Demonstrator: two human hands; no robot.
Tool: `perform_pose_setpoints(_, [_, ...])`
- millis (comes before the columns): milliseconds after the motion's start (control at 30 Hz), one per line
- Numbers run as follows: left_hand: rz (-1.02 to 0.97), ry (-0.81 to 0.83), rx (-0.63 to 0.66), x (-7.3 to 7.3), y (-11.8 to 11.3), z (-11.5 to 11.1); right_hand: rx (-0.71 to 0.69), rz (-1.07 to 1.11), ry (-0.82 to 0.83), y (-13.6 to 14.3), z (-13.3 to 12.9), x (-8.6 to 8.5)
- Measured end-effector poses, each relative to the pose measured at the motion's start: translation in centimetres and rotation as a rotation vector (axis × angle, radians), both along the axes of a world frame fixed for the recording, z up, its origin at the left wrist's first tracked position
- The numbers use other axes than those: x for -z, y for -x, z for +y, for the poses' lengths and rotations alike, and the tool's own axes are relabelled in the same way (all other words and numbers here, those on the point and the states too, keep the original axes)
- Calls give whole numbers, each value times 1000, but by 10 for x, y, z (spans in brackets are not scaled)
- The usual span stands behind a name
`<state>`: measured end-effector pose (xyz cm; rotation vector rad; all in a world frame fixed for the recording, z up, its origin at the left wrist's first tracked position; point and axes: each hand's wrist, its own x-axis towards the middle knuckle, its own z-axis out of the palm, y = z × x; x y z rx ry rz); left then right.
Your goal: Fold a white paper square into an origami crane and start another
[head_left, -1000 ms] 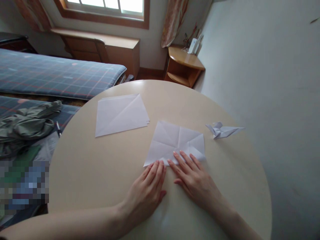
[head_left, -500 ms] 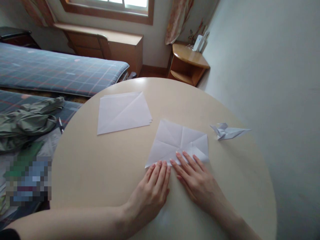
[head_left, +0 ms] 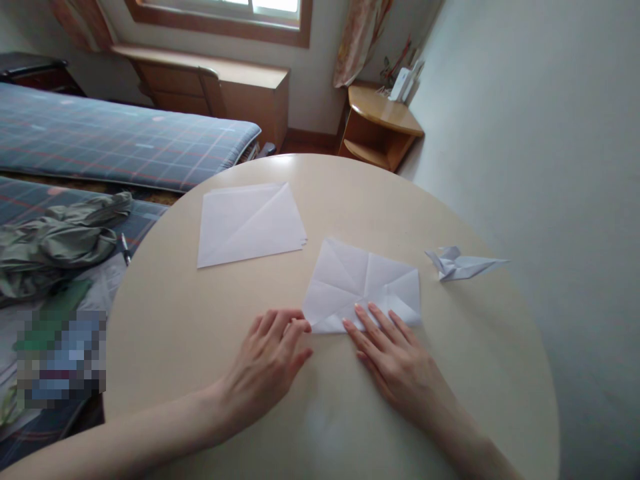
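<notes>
A creased white sheet of paper (head_left: 345, 273) lies on the round table (head_left: 210, 320), its folds meeting near the middle and its near edge turned up. My right hand (head_left: 390, 353) rests flat on the near edge, fingers spread, holding nothing. At the sheet's left near corner is my left hand (head_left: 273, 357), fingers bent and thumb apart from them. Its index fingertip touches or nearly touches that corner; nothing is gripped. To the right stands a folded paper crane (head_left: 457, 265). A stack of white paper sheets (head_left: 250, 223), the top one creased diagonally, lies farther back on the left.
Beds with plaid mattresses (head_left: 125, 140) stand left of the table. Crumpled green-grey cloth (head_left: 65, 230) and a pen (head_left: 125, 249) lie there. A wall (head_left: 540, 167) runs along the right. A corner shelf (head_left: 385, 110) and a desk (head_left: 255, 75) are behind.
My left hand has slid left along the near edge to the corner, its fingers now bent. My right hand stays pressed on the paper. The view has shifted slightly.
</notes>
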<state>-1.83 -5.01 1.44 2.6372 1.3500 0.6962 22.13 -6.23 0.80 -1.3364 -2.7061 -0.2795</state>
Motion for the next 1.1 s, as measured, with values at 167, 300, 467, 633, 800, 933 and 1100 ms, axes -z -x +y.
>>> perform_pose_setpoints(167, [-71, 129, -117, 3, 7, 11, 9, 14, 10, 0, 0, 0])
perform_pose_setpoints(300, [-60, 161, -131, 3, 3, 16, 10, 11, 20, 1, 0, -1])
perform_pose_setpoints(467, [-46, 212, -156, 2, 5, 18, 9, -8, 7, 0, 0, 0])
perform_pose_setpoints(633, [-37, 240, -159, 1, 6, 20, 14, 5, 15, -1, -1, 0])
perform_pose_setpoints(800, [11, 282, -155, 0, 5, 21, 18, -9, 25, 0, -1, 0])
perform_pose_setpoints(933, [55, 282, -161, 2, 6, 18, 22, -8, 20, 0, -1, 0])
perform_pose_setpoints(1100, [79, 336, -171, -1, 12, 17, 21, 2, 18, 0, -1, 1])
